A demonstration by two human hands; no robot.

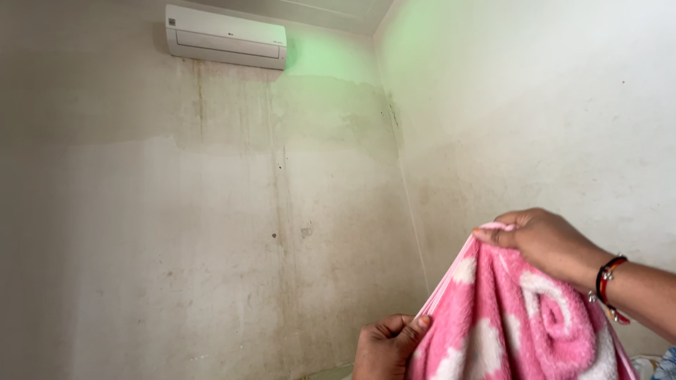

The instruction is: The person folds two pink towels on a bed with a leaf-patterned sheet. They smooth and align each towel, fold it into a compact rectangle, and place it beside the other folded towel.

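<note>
A stained, water-marked wall [211,232] meets a second wall [535,105] at a corner, an air conditioner [225,36] mounted high. Low at right, the right hand [546,243] pinches a pink-and-white towel [514,324] at its top edge; the left hand [384,346] grips its side. The towel's lower part runs out of view.

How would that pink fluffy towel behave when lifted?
Probably floppy: the pink fluffy towel with white shapes sags between the right hand and left hand. Its thick pile likely grips well, not slippery. Seemingly light: pinched edges hold it.
</note>
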